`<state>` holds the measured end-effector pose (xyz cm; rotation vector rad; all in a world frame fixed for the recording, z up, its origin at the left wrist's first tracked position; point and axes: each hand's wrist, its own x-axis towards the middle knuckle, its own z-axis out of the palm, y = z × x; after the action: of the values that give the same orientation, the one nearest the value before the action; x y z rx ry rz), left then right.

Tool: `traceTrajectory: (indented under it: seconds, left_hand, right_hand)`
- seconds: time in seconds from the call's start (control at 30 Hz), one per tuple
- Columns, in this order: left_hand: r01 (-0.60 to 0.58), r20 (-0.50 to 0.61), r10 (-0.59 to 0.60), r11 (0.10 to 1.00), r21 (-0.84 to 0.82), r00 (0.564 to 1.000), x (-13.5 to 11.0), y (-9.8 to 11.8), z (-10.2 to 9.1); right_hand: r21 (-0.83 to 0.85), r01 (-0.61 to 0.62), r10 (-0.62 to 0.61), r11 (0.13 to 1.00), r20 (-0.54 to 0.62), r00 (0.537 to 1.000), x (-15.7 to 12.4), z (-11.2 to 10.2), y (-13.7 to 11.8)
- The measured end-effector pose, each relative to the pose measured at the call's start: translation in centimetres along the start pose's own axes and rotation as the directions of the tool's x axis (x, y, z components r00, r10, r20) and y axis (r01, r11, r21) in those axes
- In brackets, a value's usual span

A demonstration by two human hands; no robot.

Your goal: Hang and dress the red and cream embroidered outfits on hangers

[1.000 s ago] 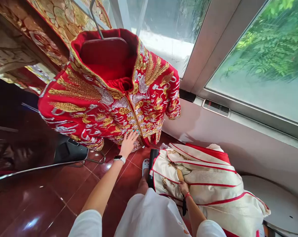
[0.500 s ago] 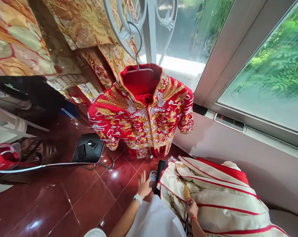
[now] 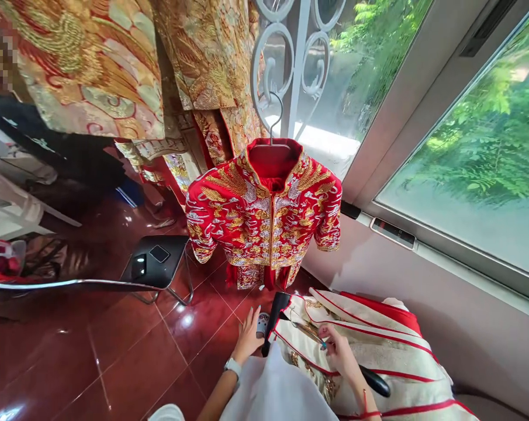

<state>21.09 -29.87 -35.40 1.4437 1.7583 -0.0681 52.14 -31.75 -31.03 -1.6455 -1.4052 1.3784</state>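
A red jacket [image 3: 266, 225] with gold and silver embroidery hangs on a hanger from a white metal rack [image 3: 290, 64]. Below it, a cream garment with red trim [image 3: 378, 351] lies draped over a dark hanger or chair back [image 3: 276, 313] on my right. My left hand [image 3: 247, 336] hangs near my white skirt, fingers loosely apart, a watch on the wrist. My right hand [image 3: 338, 349] rests on the cream garment, fingers pinched on a thin metal hook or wire of it.
A black chair [image 3: 156, 266] with two dark devices on its seat stands left of the jacket. Gold embroidered garments [image 3: 115, 64] hang at upper left. A window [image 3: 466, 134] and grey wall run along the right. The floor is glossy red tile [image 3: 115, 362].
My left hand has left the red jacket's hem and dropped beside my skirt. The view has pulled back from the jacket. My right hand has shifted up on the cream garment.
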Motion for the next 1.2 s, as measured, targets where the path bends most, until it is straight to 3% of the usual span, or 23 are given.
traceTrajectory:
  seconds: [0.07,0.13,0.23,0.37,0.53,0.6,0.7,0.77,0.87,1.0,1.07,1.2]
  left_hand:
    - [-0.127,-0.099,0.127,0.992,0.011,0.987,-0.6,1.4,-1.9]
    - [-0.268,-0.199,0.268,0.963,0.029,0.943,-1.5,2.5,-4.3]
    - [-0.367,-0.248,0.381,0.925,0.101,0.891,-3.4,3.2,-8.1]
    - [-0.29,-0.31,0.35,0.93,0.224,0.884,-6.4,3.8,-11.7]
    - [-0.226,-0.372,0.312,0.94,0.256,0.875,-9.2,4.6,-14.3]
    - [-0.244,-0.4,0.328,0.938,0.246,0.856,-9.7,4.9,-15.6]
    - [-0.241,-0.46,0.347,0.931,0.274,0.818,-9.9,5.6,-17.9]
    - [-0.249,-0.493,0.373,0.921,0.299,0.786,-9.7,6.4,-19.9]
    - [-0.276,-0.563,0.415,0.907,0.318,0.714,-9.3,8.4,-23.6]
    - [-0.291,-0.663,0.441,0.897,0.332,0.605,-8.4,12.3,-30.2]
    - [-0.324,-0.671,0.464,0.885,0.333,0.578,-7.9,14.2,-34.0]
    - [-0.458,-0.619,0.557,0.825,0.331,0.555,-6.8,17.2,-40.4]
  right_hand:
    - [0.142,0.006,-0.021,0.99,0.107,0.994,0.3,-1.4,-2.9]
    - [0.259,0.021,-0.076,0.966,0.205,0.976,0.6,-2.7,-5.3]
    - [0.277,0.106,-0.189,0.955,0.292,0.937,1.2,-3.7,-9.0]
    - [0.093,0.384,-0.395,0.919,0.218,0.892,2.1,-1.9,-15.5]
    - [-0.035,0.544,-0.539,0.838,0.097,0.837,3.9,1.1,-23.2]
    - [-0.021,0.613,-0.605,0.79,0.139,0.784,4.9,0.7,-25.7]
    - [0.095,0.684,-0.672,0.723,0.323,0.666,6.6,-0.9,-29.5]
    - [0.086,0.709,-0.678,0.7,0.392,0.622,7.5,-2.2,-32.1]
    - [-0.163,0.736,-0.693,0.657,0.255,0.675,8.1,-3.8,-35.3]
    - [-0.533,0.611,-0.708,0.585,0.031,0.705,7.8,-4.9,-38.0]
    - [-0.645,0.538,-0.727,0.542,-0.04,0.685,7.8,-5.0,-39.7]
    - [-0.765,0.413,-0.782,0.494,-0.183,0.596,8.6,-4.9,-44.3]
